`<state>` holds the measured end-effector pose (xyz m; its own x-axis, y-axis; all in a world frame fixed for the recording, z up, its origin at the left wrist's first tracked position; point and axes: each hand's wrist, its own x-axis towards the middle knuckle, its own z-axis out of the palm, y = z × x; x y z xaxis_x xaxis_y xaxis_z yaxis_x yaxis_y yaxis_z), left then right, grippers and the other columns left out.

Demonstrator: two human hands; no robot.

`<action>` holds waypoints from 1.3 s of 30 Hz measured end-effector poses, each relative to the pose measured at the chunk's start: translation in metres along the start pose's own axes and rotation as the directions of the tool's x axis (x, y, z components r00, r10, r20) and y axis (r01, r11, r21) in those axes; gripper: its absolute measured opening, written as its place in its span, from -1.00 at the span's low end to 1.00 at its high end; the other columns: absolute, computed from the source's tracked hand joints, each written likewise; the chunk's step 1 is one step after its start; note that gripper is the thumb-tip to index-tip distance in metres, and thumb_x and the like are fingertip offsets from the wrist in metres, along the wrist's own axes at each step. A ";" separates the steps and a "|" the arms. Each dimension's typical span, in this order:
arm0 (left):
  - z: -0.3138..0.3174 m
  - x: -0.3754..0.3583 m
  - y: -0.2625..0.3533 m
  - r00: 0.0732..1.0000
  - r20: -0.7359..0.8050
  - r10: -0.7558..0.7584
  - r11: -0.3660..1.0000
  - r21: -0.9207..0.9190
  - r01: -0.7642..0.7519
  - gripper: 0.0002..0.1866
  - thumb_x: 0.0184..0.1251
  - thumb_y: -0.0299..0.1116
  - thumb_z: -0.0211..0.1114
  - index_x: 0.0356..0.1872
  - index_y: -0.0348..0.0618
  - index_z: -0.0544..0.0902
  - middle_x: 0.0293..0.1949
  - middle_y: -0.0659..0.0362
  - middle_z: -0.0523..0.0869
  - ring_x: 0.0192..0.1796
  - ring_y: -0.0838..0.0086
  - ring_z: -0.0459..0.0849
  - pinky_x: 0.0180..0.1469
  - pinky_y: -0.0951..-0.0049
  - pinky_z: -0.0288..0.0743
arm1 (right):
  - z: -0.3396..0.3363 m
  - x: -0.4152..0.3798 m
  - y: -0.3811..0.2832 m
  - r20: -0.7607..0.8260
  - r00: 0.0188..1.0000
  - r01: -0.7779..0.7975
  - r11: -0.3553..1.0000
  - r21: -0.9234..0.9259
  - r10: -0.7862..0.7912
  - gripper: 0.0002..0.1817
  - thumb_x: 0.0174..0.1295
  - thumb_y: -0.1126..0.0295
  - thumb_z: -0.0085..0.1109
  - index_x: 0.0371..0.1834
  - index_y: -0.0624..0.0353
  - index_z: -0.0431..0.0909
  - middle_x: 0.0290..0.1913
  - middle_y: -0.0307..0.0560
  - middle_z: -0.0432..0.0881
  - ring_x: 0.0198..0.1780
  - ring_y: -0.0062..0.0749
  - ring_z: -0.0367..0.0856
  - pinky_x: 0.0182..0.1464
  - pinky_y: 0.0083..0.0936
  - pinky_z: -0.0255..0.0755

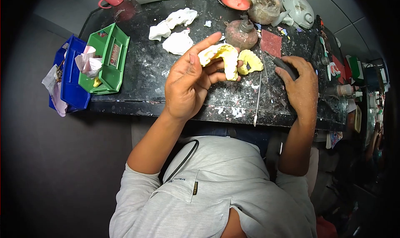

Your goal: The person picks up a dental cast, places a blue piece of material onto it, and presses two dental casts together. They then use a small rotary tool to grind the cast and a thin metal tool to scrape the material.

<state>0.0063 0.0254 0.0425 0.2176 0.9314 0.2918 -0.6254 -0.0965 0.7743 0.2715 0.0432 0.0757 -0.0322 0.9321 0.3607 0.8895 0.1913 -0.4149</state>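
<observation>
My left hand (187,81) is raised over the front of the bench, its fingers closed around a yellow, horseshoe-shaped dental cast (228,58). Just beyond those fingertips, a second yellow dental cast (255,66) lies on the dark bench top. My right hand (303,88) rests at the right with thumb and fingers around a dark grey rotary handpiece (285,67). The handpiece's thin tip points left, toward a pinkish-red square sheet (271,43). Between the hands, a slim metal tool (259,100) lies lengthwise toward the bench's front edge.
Crumpled white tissue (178,42) lies left of centre. Green (121,65) and blue (75,88) bins stand at the left edge. A stained round burner (241,34), a cloudy jar (265,8) and a red-filled dish (235,1) stand behind. White chips (237,112) litter the front.
</observation>
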 end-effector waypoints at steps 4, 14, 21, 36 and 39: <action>0.004 -0.001 0.001 0.999 0.030 -0.029 1.000 0.012 0.029 -0.26 0.74 -0.01 -0.11 0.60 -0.45 0.04 0.43 -0.47 0.40 0.39 -0.21 0.57 0.24 -0.12 0.69 | 0.010 -0.002 0.009 0.055 0.995 -0.075 0.994 -0.080 0.079 -0.72 0.24 0.42 0.44 0.00 0.24 0.72 -0.02 0.05 0.73 0.09 0.04 0.67 0.20 -0.15 0.50; 0.002 -0.003 -0.002 0.995 0.101 -0.003 0.993 0.118 -0.009 -0.27 0.69 0.00 0.02 0.53 -0.51 0.22 0.40 -0.25 0.47 0.48 -0.03 0.50 0.24 -0.10 0.71 | -0.001 0.002 -0.019 -0.125 0.985 0.164 0.889 0.427 -0.122 -0.68 0.38 0.44 0.33 0.18 0.23 0.70 -0.08 0.09 0.78 0.01 -0.27 0.77 0.07 -0.33 0.59; 0.004 -0.006 -0.002 0.997 0.068 0.019 0.992 0.127 -0.028 -0.34 0.66 -0.02 0.13 0.46 -0.43 0.37 0.29 -0.09 0.58 0.30 0.29 0.63 0.23 0.19 0.72 | -0.018 -0.009 -0.062 0.141 0.897 0.323 0.838 0.440 -0.420 -0.56 0.40 0.50 0.25 0.35 0.15 0.66 -0.28 0.05 0.73 -0.30 -0.45 0.65 -0.18 -0.51 0.54; 0.002 -0.005 -0.004 0.997 0.080 0.019 0.987 0.155 -0.031 -0.30 0.64 0.01 0.15 0.44 -0.47 0.36 0.25 -0.08 0.57 0.20 0.40 0.63 0.20 0.14 0.76 | -0.004 -0.015 -0.073 0.074 0.899 0.377 0.849 0.370 -0.432 -0.55 0.29 0.60 0.31 0.26 0.12 0.72 -0.47 -0.01 0.54 -0.49 -0.41 0.47 -0.38 -0.46 0.43; 0.003 -0.006 -0.003 0.997 0.075 0.015 0.986 0.162 -0.027 -0.28 0.64 0.02 0.13 0.44 -0.52 0.34 0.25 -0.08 0.55 0.11 0.50 0.64 0.18 0.07 0.78 | -0.005 -0.015 -0.074 0.093 0.898 0.376 0.859 0.348 -0.431 -0.55 0.29 0.60 0.31 0.27 0.11 0.72 -0.46 0.00 0.58 -0.48 -0.41 0.50 -0.37 -0.46 0.45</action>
<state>0.0094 0.0192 0.0401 0.2638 0.9007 0.3450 -0.5015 -0.1775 0.8468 0.2081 0.0139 0.1050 -0.4547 0.7828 0.4249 0.5929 0.6220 -0.5114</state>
